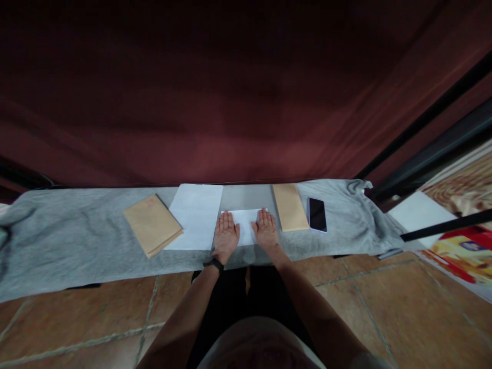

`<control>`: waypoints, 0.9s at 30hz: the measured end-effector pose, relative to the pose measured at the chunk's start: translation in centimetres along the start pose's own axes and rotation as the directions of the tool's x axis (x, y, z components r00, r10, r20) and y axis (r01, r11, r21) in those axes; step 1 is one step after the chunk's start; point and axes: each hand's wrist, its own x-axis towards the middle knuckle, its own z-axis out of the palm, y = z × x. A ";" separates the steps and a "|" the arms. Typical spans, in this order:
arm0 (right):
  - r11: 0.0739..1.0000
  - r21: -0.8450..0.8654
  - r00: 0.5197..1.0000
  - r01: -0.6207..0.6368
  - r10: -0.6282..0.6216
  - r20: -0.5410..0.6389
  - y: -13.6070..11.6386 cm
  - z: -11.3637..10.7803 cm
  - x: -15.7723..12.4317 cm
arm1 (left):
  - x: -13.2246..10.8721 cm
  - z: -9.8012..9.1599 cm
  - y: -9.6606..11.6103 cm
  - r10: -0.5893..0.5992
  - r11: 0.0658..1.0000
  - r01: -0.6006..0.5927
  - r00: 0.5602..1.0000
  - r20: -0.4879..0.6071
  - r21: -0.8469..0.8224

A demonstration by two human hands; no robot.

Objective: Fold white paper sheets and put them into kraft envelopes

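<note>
A white sheet of paper (246, 225), apparently folded, lies on the grey cloth in front of me. My left hand (226, 234) rests on its left side, fingers stretched out and palm facing up or sideways; I cannot tell which. On the right side lies my right hand (266, 231), also with straight fingers and the thumb turned inward. Both hands touch the sheet, and neither grips anything. Left of them is larger white paper (200, 215), partly covered by brown envelopes (151, 223). Another brown envelope (291, 207) lies right of my right hand.
The grey cloth (77, 230) covers a long, narrow surface against a dark red wall or panel (215, 128). A phone (317, 214) with a dark screen lies near the right envelope. Black bars and a colourful printed box (465, 256) stand at the far right, above the tiled floor (184, 297).
</note>
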 end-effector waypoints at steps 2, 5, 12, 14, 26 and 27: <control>1.000 0.004 1.000 -0.016 0.016 -0.026 0.0 0.2 -0.1 | -0.1 -0.3 0.3 -0.026 1.000 0.026 1.000 -0.007 -0.003; 0.998 0.032 0.996 -0.045 0.047 -0.069 -0.1 0.2 -0.1 | -0.5 -0.7 0.9 -0.013 1.000 0.013 1.000 -0.008 -0.005; 0.985 0.134 0.990 0.108 -0.119 0.076 -1.8 -0.9 1.0 | -1.2 0.0 3.0 0.202 0.979 -0.200 0.976 0.081 -0.033; 0.974 0.157 0.974 0.163 -0.184 0.131 -2.4 -0.8 1.2 | -0.8 0.2 3.2 0.229 0.973 -0.227 0.966 0.123 -0.035; 0.995 0.080 0.998 0.052 -0.054 0.028 -0.8 0.3 1.4 | 0.8 -0.3 0.6 0.135 0.991 -0.135 0.988 0.072 -0.012; 0.997 0.078 0.999 0.029 -0.030 0.014 -0.7 0.4 1.3 | 0.8 -0.2 0.4 0.123 0.992 -0.122 0.991 0.059 -0.012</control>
